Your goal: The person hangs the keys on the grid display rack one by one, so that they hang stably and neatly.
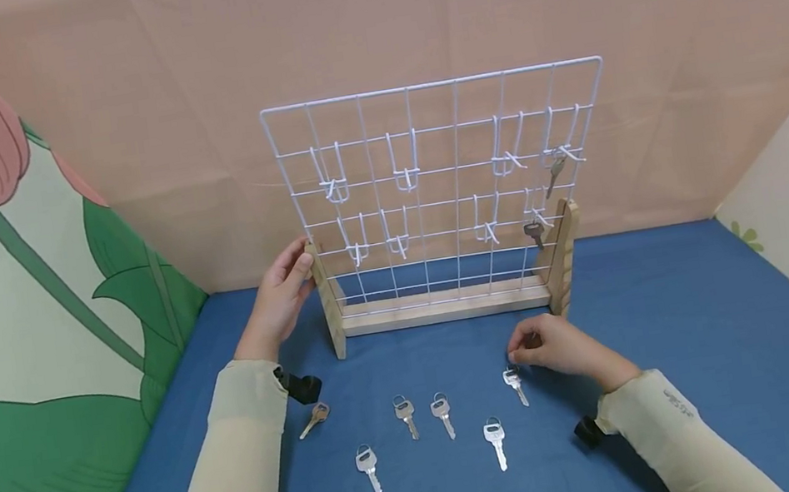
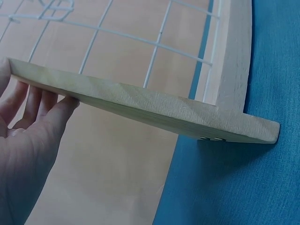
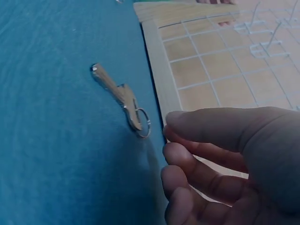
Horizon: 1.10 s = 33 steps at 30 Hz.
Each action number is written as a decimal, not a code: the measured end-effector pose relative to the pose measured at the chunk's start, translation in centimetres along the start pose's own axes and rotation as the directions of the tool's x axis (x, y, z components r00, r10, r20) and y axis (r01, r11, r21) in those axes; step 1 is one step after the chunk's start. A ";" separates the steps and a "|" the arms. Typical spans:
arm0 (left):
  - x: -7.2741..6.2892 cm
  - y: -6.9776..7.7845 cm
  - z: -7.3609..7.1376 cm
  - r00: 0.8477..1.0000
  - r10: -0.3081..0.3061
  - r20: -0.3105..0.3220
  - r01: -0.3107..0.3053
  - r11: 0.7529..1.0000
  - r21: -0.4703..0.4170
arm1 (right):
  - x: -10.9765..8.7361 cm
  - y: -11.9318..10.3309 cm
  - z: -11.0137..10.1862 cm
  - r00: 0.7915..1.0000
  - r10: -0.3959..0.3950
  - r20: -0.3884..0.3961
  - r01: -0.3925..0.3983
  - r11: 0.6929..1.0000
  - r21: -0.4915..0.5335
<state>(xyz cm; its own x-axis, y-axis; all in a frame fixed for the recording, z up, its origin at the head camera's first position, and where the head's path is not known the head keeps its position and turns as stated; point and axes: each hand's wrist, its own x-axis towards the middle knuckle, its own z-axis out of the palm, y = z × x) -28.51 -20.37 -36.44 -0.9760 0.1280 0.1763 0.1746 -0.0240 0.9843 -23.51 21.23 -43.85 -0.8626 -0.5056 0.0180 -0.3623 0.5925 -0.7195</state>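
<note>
My left hand [image 1: 283,299] grips the wooden side post [image 2: 140,101] of the rack [image 1: 446,306]; my right hand [image 1: 558,347], loosely bent and holding nothing, hovers beside the nearest key [image 3: 123,98] on the counter [image 1: 675,299]; light, stiff and slippery, I judge, so I'd pinch its ring [image 3: 149,124].

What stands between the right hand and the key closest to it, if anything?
Nothing visible: the right hand is close to the key, and the right wrist view shows no object between its fingers and that key.

Ringed silver key [image 1: 512,378], lying, wire rack [image 1: 446,307], standing
</note>
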 end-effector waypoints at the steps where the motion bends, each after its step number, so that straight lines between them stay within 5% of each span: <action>1: 0.0 0.0 0.0 1.000 -0.002 -0.001 0.002 1.000 0.001 | 0.0 0.0 0.0 1.000 0.007 0.015 -0.007 1.000 0.001; 10: 0.0 -0.1 0.1 1.000 -0.005 -0.005 0.005 1.000 -0.008 | -0.3 0.0 0.3 0.996 0.023 0.086 -0.029 0.997 0.072; 23: 0.1 0.1 -0.1 1.000 0.002 0.013 -0.002 1.000 -0.017 | -0.3 0.0 0.5 0.998 0.028 0.053 -0.029 0.999 0.015; 33: 0.2 0.0 -0.2 0.999 0.033 0.027 -0.033 0.999 -0.017 | -0.7 -1.3 0.3 0.993 -0.039 -0.116 0.033 0.998 -0.052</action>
<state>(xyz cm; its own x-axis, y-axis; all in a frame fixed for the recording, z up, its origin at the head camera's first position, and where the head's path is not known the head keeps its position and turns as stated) -28.68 -20.54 -36.38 -0.9658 0.1540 0.2088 0.2042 -0.0454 0.9779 -22.30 20.63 -43.17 -0.8830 -0.4523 0.1258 -0.4082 0.6074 -0.6815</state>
